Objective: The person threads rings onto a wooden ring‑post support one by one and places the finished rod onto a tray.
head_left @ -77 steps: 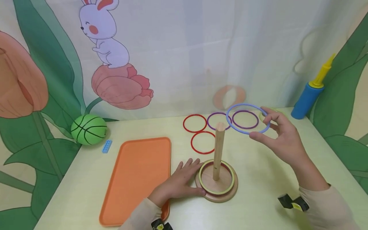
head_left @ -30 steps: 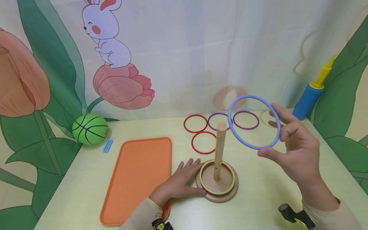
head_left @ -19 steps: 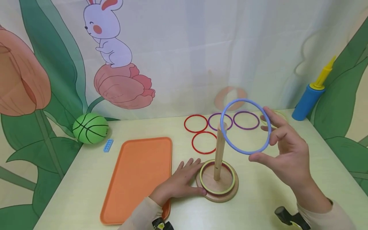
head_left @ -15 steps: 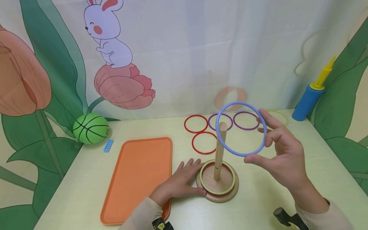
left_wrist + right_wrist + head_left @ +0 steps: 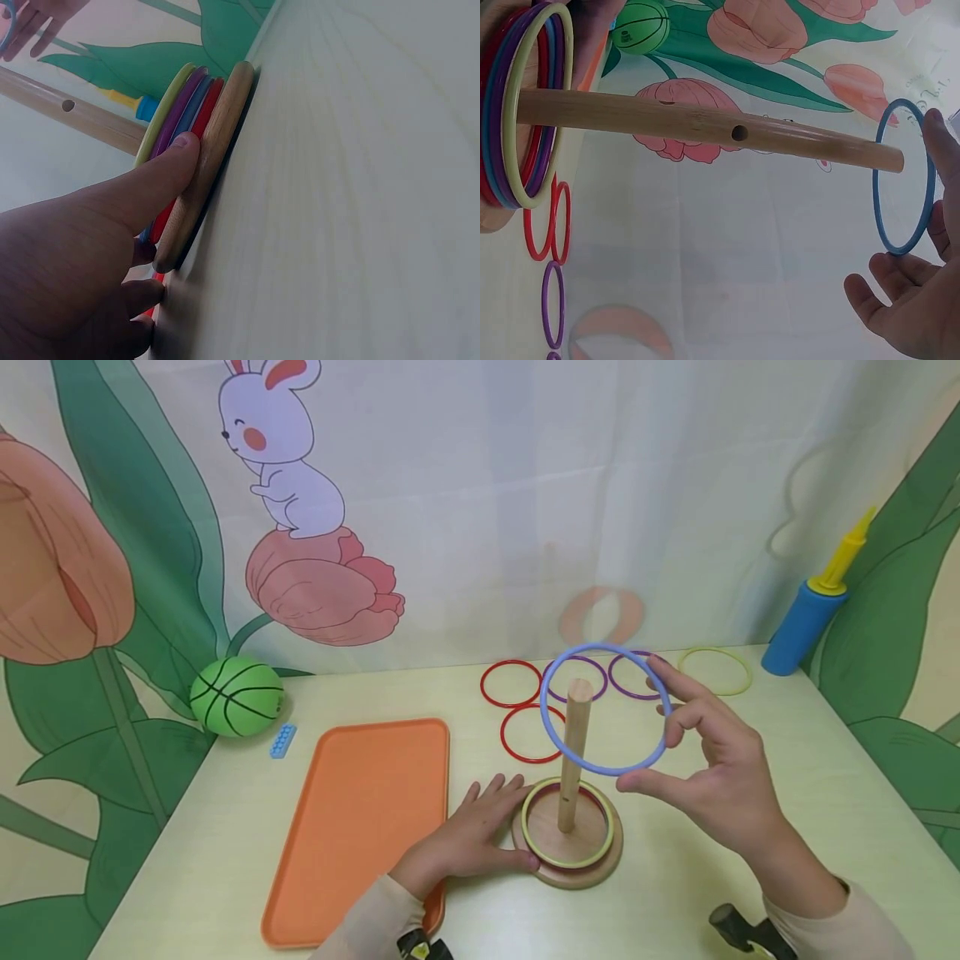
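Apparently done: four rings [image 5: 180,112], round the foot of the peg [image 5: 575,727]. In progress: blue ring [image 5: 611,772], at the peg's tip, pinched by right grip [image 5: 722,768]; threading unclear. Left grip [image 5: 477,835]: fingers spread, touching base [image 5: 573,880] at 9 o'clock. Likely remaining: five loose rings [image 5: 533,761], desk [image 5: 660,910], 11 to 2 o'clock.

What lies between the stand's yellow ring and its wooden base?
A purple ring, a blue ring and a red ring, top to bottom, in the left wrist view.
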A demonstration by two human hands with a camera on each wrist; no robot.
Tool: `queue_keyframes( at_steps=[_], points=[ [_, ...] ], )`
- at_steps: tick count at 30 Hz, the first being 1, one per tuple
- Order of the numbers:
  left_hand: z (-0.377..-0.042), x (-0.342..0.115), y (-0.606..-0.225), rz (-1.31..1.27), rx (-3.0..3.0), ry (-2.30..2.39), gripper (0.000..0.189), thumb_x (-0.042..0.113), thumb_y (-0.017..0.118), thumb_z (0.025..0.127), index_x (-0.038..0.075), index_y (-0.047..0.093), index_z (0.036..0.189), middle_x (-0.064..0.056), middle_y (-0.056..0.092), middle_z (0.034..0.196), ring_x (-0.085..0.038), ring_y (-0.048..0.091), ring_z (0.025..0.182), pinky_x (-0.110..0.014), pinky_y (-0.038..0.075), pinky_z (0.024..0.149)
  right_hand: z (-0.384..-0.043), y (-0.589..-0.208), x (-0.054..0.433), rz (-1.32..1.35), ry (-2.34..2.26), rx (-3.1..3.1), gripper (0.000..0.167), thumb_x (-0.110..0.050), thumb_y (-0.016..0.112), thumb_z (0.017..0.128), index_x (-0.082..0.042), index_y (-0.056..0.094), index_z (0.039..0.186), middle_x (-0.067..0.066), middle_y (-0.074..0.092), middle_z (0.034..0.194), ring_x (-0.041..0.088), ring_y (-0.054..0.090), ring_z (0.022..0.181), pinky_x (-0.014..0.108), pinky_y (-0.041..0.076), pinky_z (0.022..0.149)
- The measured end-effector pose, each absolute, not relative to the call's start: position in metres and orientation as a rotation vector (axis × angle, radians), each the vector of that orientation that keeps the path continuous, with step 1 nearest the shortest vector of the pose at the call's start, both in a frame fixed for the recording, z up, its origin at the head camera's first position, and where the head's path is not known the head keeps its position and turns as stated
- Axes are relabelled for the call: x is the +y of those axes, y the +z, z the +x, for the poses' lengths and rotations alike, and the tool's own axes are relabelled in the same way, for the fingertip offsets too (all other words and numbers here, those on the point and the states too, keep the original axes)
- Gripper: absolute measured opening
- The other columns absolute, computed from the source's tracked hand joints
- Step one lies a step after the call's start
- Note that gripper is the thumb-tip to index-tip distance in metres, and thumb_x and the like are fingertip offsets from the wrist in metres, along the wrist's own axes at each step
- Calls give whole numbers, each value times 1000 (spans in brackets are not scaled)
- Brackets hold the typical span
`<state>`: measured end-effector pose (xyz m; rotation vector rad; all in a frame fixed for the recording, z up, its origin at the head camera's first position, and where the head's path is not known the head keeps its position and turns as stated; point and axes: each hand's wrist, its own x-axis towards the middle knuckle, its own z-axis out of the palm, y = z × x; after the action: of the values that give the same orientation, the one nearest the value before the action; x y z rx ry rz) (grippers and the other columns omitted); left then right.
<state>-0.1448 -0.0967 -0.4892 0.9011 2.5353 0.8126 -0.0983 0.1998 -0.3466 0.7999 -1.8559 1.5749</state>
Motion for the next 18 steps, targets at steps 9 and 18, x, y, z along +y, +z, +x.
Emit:
queue_keyframes(
  at_steps=[9,18],
  points=[
    [-145,-97,-490,901,2538,803,98,62,78,89,27,31,168,-4,23,175,-28,8,163,-54,2,131,-97,-344,203,711,1371,-2099,57,16,97,50,-9,57,81,17,59,150,30,47,148,27,43,116],
    [-144,-97,-488,898,2538,798,98,62,78,89,28,31,168,-4,23,175,-28,9,163,-54,2,131,-99,-347,205,763,1331,-2105,50,10,99,50,-19,75,82,15,61,149,20,54,142,23,46,110]
  ],
)
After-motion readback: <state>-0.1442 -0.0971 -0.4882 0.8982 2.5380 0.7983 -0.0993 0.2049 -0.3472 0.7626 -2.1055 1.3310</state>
